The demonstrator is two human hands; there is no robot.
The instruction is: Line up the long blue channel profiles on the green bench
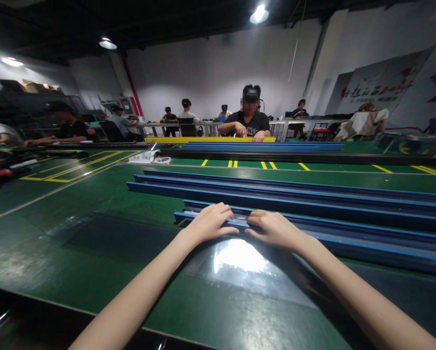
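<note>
A long blue channel profile (330, 236) lies across the green table in front of me, its open trough facing up. My left hand (212, 223) grips its near wall close to the left end, fingers curled over the edge and thumb on the front face. A short gap to the right, my right hand (274, 229) holds the same wall in a like pinch. Something clear, like plastic film, shows in the trough between my fingertips, but its shape is hard to make out. Shiny transparent film (276, 284) lies on the table below my hands.
Behind it lie more blue channels (276, 192). Farther back are a long black profile (312, 158), lighter blue strips (254, 146) and a yellow profile (210, 140), where a co-worker (250, 121) has both hands. Yellow tape lines (230, 164) mark the green table (94, 277).
</note>
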